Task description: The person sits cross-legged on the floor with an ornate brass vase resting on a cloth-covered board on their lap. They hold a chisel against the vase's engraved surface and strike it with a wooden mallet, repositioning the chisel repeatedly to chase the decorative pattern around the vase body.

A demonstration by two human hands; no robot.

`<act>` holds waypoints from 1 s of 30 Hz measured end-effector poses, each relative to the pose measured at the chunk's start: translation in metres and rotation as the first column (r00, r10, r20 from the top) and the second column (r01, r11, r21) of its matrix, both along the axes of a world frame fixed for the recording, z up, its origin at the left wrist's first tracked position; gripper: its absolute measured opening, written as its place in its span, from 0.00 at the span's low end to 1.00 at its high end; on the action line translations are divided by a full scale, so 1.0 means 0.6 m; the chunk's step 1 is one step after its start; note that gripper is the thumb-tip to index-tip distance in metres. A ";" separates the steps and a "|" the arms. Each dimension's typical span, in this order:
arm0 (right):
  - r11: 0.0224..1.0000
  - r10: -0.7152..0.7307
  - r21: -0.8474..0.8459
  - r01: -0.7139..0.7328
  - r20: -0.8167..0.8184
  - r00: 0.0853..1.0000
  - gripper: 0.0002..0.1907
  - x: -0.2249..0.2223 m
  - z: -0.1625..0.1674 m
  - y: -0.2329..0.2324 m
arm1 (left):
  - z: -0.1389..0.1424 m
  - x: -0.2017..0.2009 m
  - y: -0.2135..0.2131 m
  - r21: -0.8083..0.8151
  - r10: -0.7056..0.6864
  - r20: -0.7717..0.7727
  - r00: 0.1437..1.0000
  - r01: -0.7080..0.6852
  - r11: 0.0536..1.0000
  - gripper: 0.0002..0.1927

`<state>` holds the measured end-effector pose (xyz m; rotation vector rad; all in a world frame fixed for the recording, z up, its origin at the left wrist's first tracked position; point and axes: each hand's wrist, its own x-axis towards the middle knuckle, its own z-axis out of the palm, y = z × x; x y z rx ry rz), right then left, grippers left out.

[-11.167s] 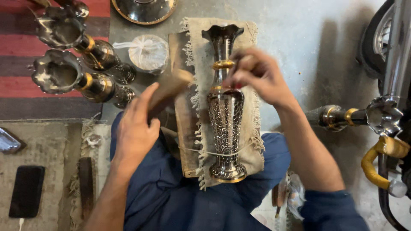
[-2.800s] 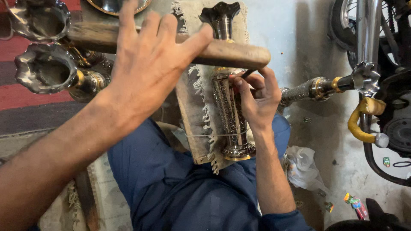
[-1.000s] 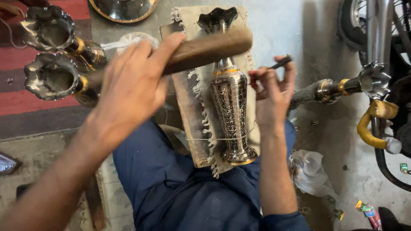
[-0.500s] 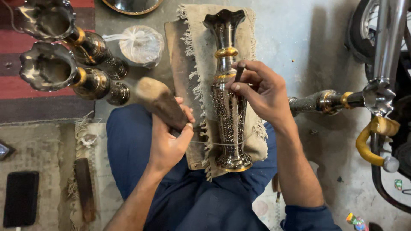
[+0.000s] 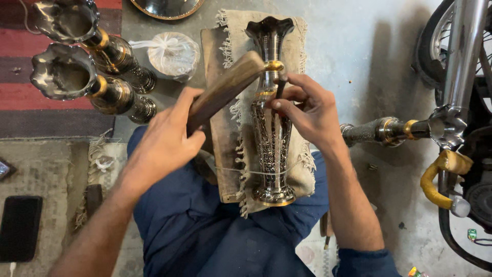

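Brass and dark engraved metal dominate the frame: a tall fluted vase [image 5: 271,128] lies lengthwise on a frayed burlap cloth [image 5: 302,41] spread over a wooden board [image 5: 220,154], its flared mouth pointing away from the worker and its foot toward the lap, a thin cord crossing it near the base. The vase looks rigid and fairly heavy, its polished neck likely slippery and its chased surface easily marred; the patterned belly, just under the fingers, appears the surest place to steady it.

The left hand [image 5: 166,143] is clenched around the handle of a wooden mallet [image 5: 225,87], whose thick head reaches up and across to the gold band on the vase's neck, just beyond the fingertips of the other hand.

The right hand [image 5: 312,113] rests over the vase's upper body, fingers curled and pinched on a slim dark punch [image 5: 280,84] whose lower end disappears behind them; whether its tip touches the metal cannot be told.

Beyond the left knuckles stand two similar vases [image 5: 87,61] and a tied plastic bag [image 5: 171,54]. Past the right wrist lie a motorcycle's chrome parts [image 5: 456,102] and another ornate vase [image 5: 379,131] lying on its side on the concrete. A black phone [image 5: 19,228] lies well apart, outside the left forearm.
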<state>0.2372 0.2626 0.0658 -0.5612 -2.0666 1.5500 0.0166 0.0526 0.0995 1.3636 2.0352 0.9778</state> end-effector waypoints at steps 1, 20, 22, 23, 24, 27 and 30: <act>1.000 0.006 0.003 -0.006 0.009 1.000 0.24 0.000 0.000 0.001 | 0.009 -0.002 0.001 0.037 -0.023 -0.035 0.999 0.024 0.999 0.32; 0.999 -0.012 0.044 0.013 -0.007 1.000 0.22 -0.005 0.000 0.006 | 0.042 -0.039 0.032 0.143 -0.124 -0.494 0.860 0.222 0.965 0.44; 0.999 -0.010 0.038 0.010 -0.004 1.000 0.23 -0.004 -0.002 0.007 | 0.035 -0.037 0.030 0.166 -0.081 -0.484 0.871 0.182 0.969 0.44; 0.999 -0.011 0.031 0.010 0.006 1.000 0.23 -0.003 -0.002 0.007 | 0.031 -0.035 0.029 0.177 -0.059 -0.478 0.876 0.161 0.971 0.43; 1.000 -0.012 0.025 0.012 0.015 1.000 0.22 -0.003 -0.003 0.008 | 0.028 -0.034 0.029 0.186 -0.047 -0.526 0.849 0.169 0.968 0.44; 0.999 -0.019 0.048 0.018 0.014 1.000 0.23 -0.003 -0.005 0.009 | 0.021 -0.029 0.028 0.208 -0.013 -0.580 0.814 0.164 0.964 0.44; 0.999 -0.012 0.050 0.010 0.025 1.000 0.23 -0.003 -0.003 0.009 | 0.017 -0.026 0.029 0.231 0.002 -0.543 0.840 0.147 0.962 0.43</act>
